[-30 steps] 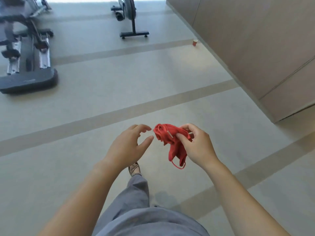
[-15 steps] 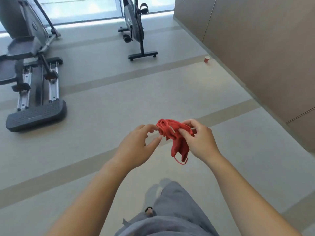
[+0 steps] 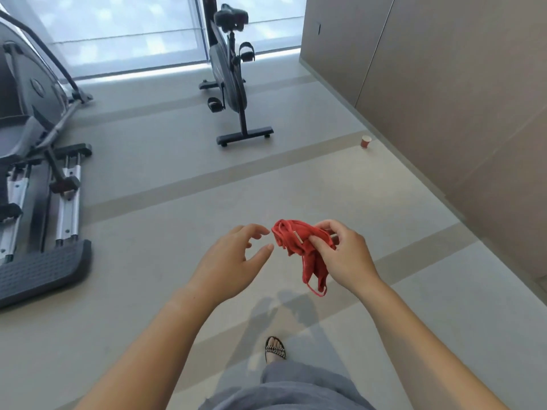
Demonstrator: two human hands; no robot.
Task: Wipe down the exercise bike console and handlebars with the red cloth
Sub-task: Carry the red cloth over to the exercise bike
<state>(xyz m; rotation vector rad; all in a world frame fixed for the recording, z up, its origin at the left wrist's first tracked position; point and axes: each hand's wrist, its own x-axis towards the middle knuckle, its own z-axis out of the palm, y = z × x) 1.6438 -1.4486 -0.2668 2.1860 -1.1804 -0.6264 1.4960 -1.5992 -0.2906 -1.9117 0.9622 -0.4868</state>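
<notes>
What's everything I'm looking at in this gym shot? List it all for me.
exercise bike: one, black, far centre by the window
elliptical machine: one, dark grey with silver rails, left edge
paper cup: one, red, on the floor beside the right wall
window: one, bright, top
wall panels: several, tan, right
floor: grey, darker stripes
red cloth: one, bunched, in the right hand
foot: one, black patterned sandal, bottom centre
trousers: grey, bottom edge
left hand: holds nothing, just left of the cloth
right hand: pinches the cloth
</notes>
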